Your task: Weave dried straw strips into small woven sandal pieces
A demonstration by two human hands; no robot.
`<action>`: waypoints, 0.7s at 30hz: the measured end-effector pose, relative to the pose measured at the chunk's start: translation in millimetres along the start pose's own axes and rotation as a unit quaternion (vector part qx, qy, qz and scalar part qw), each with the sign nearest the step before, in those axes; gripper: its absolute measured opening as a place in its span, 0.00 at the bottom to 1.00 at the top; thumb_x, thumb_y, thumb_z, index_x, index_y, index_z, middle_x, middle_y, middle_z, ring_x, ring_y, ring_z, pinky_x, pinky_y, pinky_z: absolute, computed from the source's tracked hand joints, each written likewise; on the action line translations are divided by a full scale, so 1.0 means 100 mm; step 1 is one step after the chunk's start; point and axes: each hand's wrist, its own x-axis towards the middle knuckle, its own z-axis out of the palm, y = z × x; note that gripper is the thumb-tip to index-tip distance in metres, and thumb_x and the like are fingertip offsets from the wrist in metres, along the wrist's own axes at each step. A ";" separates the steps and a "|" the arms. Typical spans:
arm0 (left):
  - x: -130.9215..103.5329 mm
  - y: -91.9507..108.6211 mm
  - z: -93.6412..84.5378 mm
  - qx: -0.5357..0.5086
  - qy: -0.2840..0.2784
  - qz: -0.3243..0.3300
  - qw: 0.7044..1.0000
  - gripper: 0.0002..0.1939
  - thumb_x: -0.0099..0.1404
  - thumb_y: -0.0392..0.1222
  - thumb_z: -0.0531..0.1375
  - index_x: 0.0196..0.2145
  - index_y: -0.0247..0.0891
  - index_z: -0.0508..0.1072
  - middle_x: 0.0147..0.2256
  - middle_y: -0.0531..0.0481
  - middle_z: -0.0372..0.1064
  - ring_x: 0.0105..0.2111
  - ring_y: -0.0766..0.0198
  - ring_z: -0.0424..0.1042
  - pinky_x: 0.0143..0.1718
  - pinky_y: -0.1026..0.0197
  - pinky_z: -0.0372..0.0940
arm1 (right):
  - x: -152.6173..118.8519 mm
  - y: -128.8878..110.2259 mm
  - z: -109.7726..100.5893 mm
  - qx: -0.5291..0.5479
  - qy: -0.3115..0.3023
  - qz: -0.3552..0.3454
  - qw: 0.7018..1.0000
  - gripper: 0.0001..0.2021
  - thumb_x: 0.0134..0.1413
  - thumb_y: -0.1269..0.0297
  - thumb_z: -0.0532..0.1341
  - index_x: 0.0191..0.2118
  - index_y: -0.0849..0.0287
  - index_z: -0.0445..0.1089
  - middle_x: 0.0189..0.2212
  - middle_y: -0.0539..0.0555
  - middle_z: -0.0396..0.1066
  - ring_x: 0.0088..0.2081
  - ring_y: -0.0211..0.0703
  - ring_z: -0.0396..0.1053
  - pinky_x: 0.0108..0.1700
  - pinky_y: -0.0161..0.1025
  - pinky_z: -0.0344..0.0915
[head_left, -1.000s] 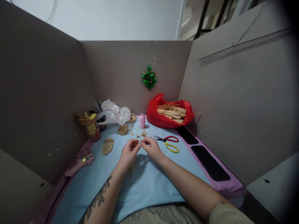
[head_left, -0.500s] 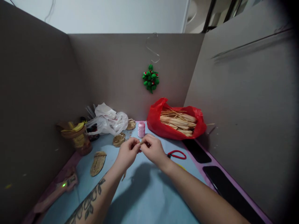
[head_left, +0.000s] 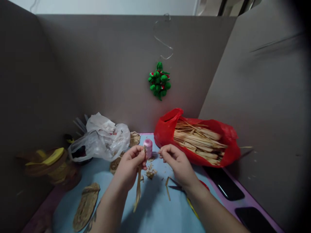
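In the head view, my left hand (head_left: 134,162) is closed on a dried straw strip (head_left: 138,191), whose loose end hangs down towards the blue table surface. A small bit of the straw sticks up above the fingertips. My right hand (head_left: 175,159) is pinched a short way to the right, and something thin, too small to make out, is at its fingertips. Between and behind the hands stands a pink thread spool (head_left: 148,148). Straw scraps (head_left: 150,174) lie below it. Scissors (head_left: 177,187) lie partly under my right wrist.
A red bag (head_left: 165,131) of dried straw lies at the back right, near two black phones (head_left: 224,183). White plastic bags (head_left: 104,139) and a pot (head_left: 58,168) stand left. A woven sole (head_left: 86,207) lies front left. A green ornament (head_left: 159,81) hangs behind.
My hands have moved apart, with the straw strip now hanging from my left hand. The view has tilted down and come closer, showing the straw scraps and scissor blades.
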 end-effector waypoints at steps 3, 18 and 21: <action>0.04 -0.07 0.00 -0.033 -0.012 -0.027 0.999 0.10 0.54 0.42 0.61 0.28 0.34 0.64 0.23 0.55 0.59 0.19 0.75 0.55 0.20 0.71 0.55 | -0.03 -0.03 0.01 0.156 0.002 0.004 0.988 0.09 0.54 0.60 0.56 0.26 0.58 0.60 0.33 0.52 0.66 0.31 0.37 0.62 0.35 0.36 0.60; -0.08 -0.04 0.12 -0.106 -0.092 -0.071 0.988 0.11 0.51 0.42 0.63 0.27 0.35 0.64 0.23 0.54 0.59 0.19 0.75 0.56 0.19 0.71 0.54 | -0.20 -0.13 -0.01 0.061 -0.040 -0.040 0.997 0.12 0.55 0.56 0.55 0.26 0.57 0.61 0.23 0.51 0.62 0.28 0.39 0.62 0.31 0.38 0.61; -0.09 -0.04 0.13 -0.113 -0.094 -0.077 0.986 0.11 0.51 0.42 0.63 0.27 0.35 0.64 0.23 0.55 0.59 0.18 0.76 0.56 0.19 0.71 0.54 | -0.23 -0.20 -0.02 0.037 -0.058 -0.049 0.996 0.11 0.56 0.58 0.54 0.26 0.58 0.61 0.23 0.50 0.61 0.27 0.38 0.61 0.29 0.37 0.59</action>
